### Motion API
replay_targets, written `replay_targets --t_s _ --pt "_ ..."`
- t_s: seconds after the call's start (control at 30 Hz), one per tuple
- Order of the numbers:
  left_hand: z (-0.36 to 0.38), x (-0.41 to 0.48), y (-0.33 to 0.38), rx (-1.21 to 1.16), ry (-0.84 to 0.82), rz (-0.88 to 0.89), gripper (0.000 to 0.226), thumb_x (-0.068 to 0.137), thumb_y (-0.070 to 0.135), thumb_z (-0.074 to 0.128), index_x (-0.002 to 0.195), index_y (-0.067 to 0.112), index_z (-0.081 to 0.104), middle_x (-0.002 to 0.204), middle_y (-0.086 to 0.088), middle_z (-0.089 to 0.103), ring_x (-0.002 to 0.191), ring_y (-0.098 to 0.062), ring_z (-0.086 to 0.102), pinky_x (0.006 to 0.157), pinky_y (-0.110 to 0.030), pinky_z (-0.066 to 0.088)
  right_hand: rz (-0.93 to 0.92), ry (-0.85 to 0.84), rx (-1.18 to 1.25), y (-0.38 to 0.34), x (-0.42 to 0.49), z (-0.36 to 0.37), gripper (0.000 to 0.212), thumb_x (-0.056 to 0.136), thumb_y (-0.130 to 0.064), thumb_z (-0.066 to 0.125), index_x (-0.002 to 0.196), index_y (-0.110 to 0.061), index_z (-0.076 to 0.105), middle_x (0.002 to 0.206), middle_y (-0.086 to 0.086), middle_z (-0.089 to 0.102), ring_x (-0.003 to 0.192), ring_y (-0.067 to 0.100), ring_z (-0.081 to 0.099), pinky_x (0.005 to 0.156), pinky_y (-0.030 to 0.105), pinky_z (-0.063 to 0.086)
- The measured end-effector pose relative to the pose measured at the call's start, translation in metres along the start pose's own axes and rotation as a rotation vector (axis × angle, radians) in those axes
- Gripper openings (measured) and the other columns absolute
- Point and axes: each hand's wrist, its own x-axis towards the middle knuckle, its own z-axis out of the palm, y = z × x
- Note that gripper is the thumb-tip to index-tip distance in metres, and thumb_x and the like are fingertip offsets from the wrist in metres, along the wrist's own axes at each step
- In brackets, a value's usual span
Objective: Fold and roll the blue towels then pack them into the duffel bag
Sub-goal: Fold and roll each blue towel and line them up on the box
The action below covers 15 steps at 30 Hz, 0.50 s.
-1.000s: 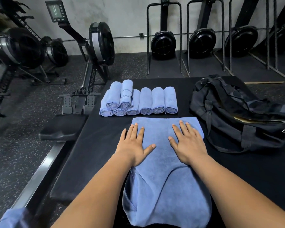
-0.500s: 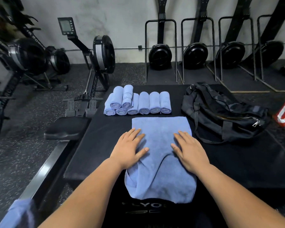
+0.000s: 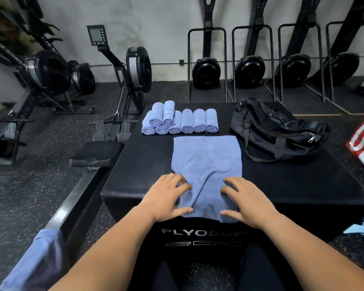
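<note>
While my left hand [image 3: 166, 196] and right hand [image 3: 248, 200] press spread, unclenched fingers on the blue towel [image 3: 206, 158], I see it flat on the black plyo box [image 3: 303, 181], rowing machines [image 3: 135, 68] lining the wall [image 3: 156, 17].

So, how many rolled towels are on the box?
8 rolled towels: six in a row at the far edge of the box, two stacked on the row's left end; more could hide behind.
</note>
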Motion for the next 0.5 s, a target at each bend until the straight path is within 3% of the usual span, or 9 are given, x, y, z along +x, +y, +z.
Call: replay_targets --t_s 0.1,0.2,0.33,0.43,0.5 --pt "0.009 -0.006 -0.001 0.074 -0.038 0.005 0.035 0.088 0.052 0.069 0.11 0.027 0.059 0.111 0.004 0.056 0.093 -0.024 0.055 0.088 -0.035 0.043 0.035 0.001 -0.012 -0.003 -0.004 0.002 0.047 0.077 -0.05 0.079 0.11 -0.026 0.056 0.125 -0.002 0.052 0.108 0.024 0.055 0.086 0.038 0.047" --pt "0.011 -0.003 -0.004 0.027 0.013 -0.053 0.021 0.093 0.046 0.063 0.099 0.027 0.062 0.101 0.008 0.061 0.088 -0.022 0.06 0.09 -0.033 0.043 0.089 0.043 0.081 -0.002 -0.003 0.0 0.031 0.083 -0.042 0.079 0.103 -0.03 0.059 0.111 -0.011 0.054 0.099 0.02 0.056 0.074 0.035 0.046" --pt "-0.01 0.016 -0.014 -0.063 0.07 -0.2 0.03 0.1 0.051 0.052 0.093 0.023 0.062 0.091 0.007 0.063 0.088 -0.023 0.058 0.086 -0.038 0.047 0.223 0.045 0.186 0.011 0.008 -0.02 0.019 0.095 -0.052 0.059 0.098 -0.034 0.052 0.091 -0.01 0.057 0.09 0.022 0.06 0.072 0.041 0.05" --pt "-0.033 0.04 -0.026 -0.181 0.164 -0.382 0.037 0.1 0.054 0.05 0.095 0.022 0.068 0.094 0.004 0.067 0.091 -0.024 0.058 0.084 -0.044 0.048 0.431 0.235 0.393 0.03 0.03 -0.037 0.016 0.094 -0.044 0.07 0.1 -0.034 0.059 0.089 -0.008 0.069 0.082 0.024 0.063 0.073 0.042 0.053" --pt "-0.042 0.058 -0.032 -0.166 0.192 -0.515 0.027 0.096 0.051 0.062 0.1 0.025 0.068 0.101 0.003 0.067 0.097 -0.024 0.056 0.085 -0.042 0.047 0.571 0.313 0.491 0.041 0.046 -0.049 0.015 0.091 -0.038 0.075 0.102 -0.036 0.064 0.092 -0.012 0.071 0.085 0.019 0.066 0.077 0.041 0.055"
